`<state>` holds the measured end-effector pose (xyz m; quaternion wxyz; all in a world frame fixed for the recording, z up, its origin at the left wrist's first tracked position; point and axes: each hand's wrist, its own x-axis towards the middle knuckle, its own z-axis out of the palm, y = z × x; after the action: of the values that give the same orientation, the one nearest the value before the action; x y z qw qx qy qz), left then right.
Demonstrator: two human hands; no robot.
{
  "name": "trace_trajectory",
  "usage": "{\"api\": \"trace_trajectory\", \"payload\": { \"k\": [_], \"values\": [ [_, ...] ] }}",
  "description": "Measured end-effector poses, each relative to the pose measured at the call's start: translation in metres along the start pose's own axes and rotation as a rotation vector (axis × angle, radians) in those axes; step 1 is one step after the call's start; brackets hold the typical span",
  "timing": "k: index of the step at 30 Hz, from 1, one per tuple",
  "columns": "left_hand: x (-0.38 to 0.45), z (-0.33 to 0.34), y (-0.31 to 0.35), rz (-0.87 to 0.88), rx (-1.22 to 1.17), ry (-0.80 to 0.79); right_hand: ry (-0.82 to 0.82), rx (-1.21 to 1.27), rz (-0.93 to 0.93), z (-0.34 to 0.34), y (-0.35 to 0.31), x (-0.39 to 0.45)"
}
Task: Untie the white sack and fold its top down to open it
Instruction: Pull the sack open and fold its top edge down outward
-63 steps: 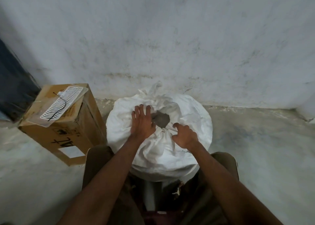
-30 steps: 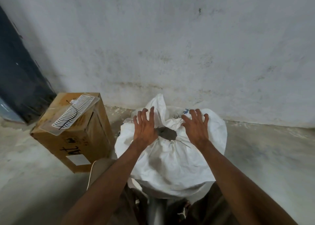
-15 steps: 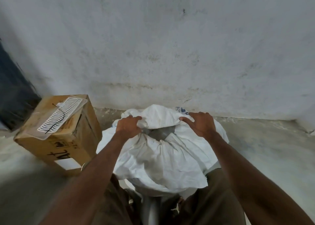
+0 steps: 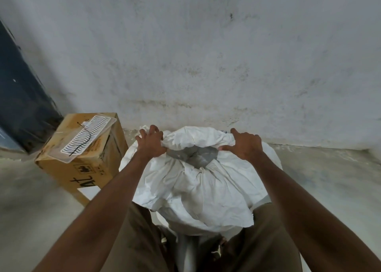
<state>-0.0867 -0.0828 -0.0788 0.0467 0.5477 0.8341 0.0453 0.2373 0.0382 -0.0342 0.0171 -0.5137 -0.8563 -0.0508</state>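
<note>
The white sack (image 4: 198, 191) stands on the floor between my knees, close to the wall. Its mouth is open, with a grey inner lining or contents (image 4: 193, 155) showing in the gap. The near part of its top hangs folded down over the front. My left hand (image 4: 150, 143) grips the rim on the left side of the mouth. On the right side, my right hand (image 4: 244, 145) holds the rim, thumb pointing inward. The far rim is stretched between the two hands. No tie string is visible.
A cardboard box (image 4: 82, 160) stands just left of the sack, with a clear plastic tray (image 4: 86, 139) bearing a wavy pattern and a black wire on top. A stained grey wall (image 4: 206, 65) rises right behind. Bare concrete floor (image 4: 329, 173) lies to the right.
Both hands went from resting flat on the gathered top to gripping the rim. They have spread apart, widening the mouth, and the far rim is pulled up between them.
</note>
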Motion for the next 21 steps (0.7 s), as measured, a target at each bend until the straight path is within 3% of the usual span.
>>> {"api": "trace_trajectory", "payload": {
  "k": [6, 10, 15, 18, 21],
  "values": [
    [-0.005, -0.015, -0.043, 0.016, 0.254, 0.153, 0.034, -0.084, 0.110, -0.010, 0.056, -0.006],
    [-0.012, -0.024, -0.036, -0.063, 0.204, 0.128, -0.054, -0.009, 0.170, 0.002, 0.049, -0.006],
    [-0.009, -0.014, -0.041, -0.070, 0.087, 0.039, 0.050, -0.099, 0.160, 0.005, 0.030, -0.003],
    [-0.002, -0.008, -0.039, -0.060, -0.006, 0.006, 0.133, -0.062, 0.034, 0.003, 0.006, -0.006],
    [-0.005, -0.011, -0.021, -0.042, -0.038, -0.004, 0.161, 0.019, -0.255, 0.006, -0.035, -0.010]
  ]
}}
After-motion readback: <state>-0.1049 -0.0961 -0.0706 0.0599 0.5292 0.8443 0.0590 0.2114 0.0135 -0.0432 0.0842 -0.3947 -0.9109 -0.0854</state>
